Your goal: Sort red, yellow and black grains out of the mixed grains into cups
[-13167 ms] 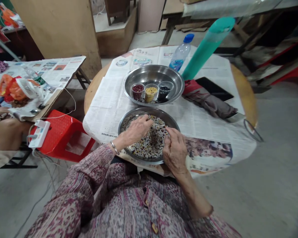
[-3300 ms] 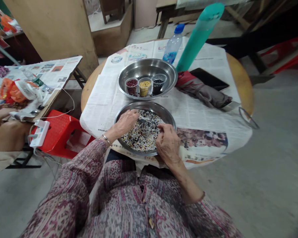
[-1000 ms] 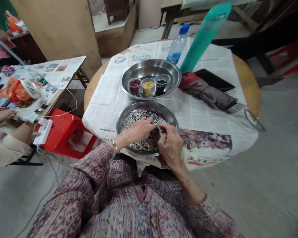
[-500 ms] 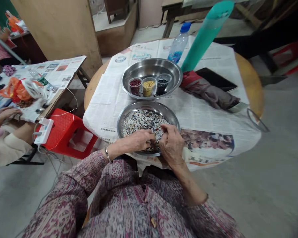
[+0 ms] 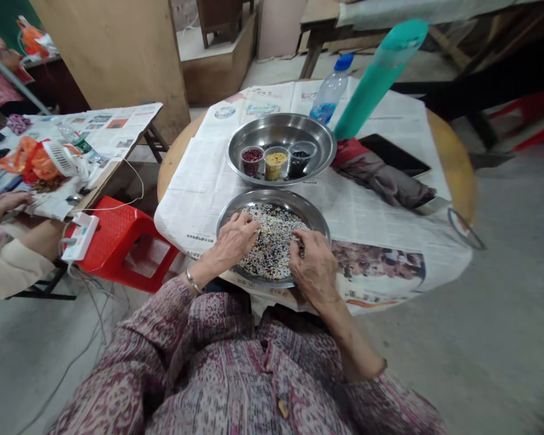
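Observation:
A shallow metal basin [image 5: 315,204] near me holds a layer of small white, black and yellow pieces [image 5: 272,241], like beads or grains; their exact kind is too small to tell. My left hand [image 5: 239,237] rests over the basin's left side, fingers apart, fingertips on the mix. On the right side, my right hand [image 5: 315,260] hovers low over the pieces with bent fingers, a gap showing between thumb and forefinger. Behind is a second metal basin [image 5: 317,130] with three clear cups: one of dark red pieces [image 5: 252,155], one of yellow [image 5: 275,159], one of black [image 5: 299,155].
Newspaper [image 5: 194,175] covers the round table. Toward its back right are a water bottle [image 5: 330,90], a green tube [image 5: 381,78], a folded umbrella [image 5: 385,178] and a dark flat case [image 5: 396,154]. A red stool [image 5: 118,235] bearing a power strip [image 5: 80,237] stands left, near another person.
My left hand has moved left and away from me, from the basin's middle to its left side, and its fingers have spread. The right hand stays nearly in place.

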Demonstrator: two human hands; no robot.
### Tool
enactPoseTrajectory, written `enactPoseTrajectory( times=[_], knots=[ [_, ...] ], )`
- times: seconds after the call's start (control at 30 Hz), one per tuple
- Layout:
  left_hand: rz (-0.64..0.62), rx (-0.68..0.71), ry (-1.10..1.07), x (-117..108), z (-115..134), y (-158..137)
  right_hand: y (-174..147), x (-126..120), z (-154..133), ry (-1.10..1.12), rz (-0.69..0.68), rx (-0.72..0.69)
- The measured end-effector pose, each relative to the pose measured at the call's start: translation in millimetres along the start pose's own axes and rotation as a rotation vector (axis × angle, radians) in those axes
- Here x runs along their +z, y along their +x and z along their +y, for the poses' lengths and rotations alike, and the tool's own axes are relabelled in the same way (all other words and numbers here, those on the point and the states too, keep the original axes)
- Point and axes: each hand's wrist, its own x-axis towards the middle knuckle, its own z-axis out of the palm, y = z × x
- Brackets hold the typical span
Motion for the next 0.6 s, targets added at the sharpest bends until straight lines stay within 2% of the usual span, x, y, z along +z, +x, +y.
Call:
enactPoseTrajectory(
  times=[0.07, 0.17, 0.27, 0.37, 0.47, 0.6],
  knots=[
    [0.047, 0.007, -0.058, 2, -2, -15, 2, -3, -1, -0.046, -0.089, -0.06],
    [0.135, -0.019, -0.163, 10, -1, -30, 5, -6, -7, -0.051, -0.271, -0.25],
    [0.237, -0.099, -0.228, 19, 0, -34, 8, -3, -18, -0.025, -0.474, -0.471],
    [0.263, -0.138, -0.208, 22, -1, -32, 18, 8, -24, -0.019, -0.615, -0.612],
    [0.222, -0.106, -0.175, 22, -2, -32, 35, 17, -14, -0.044, -0.624, -0.611],
    [0.206, -0.093, -0.164, 24, -3, -33, 56, 12, 14, -0.139, -0.447, -0.448]
  ],
)
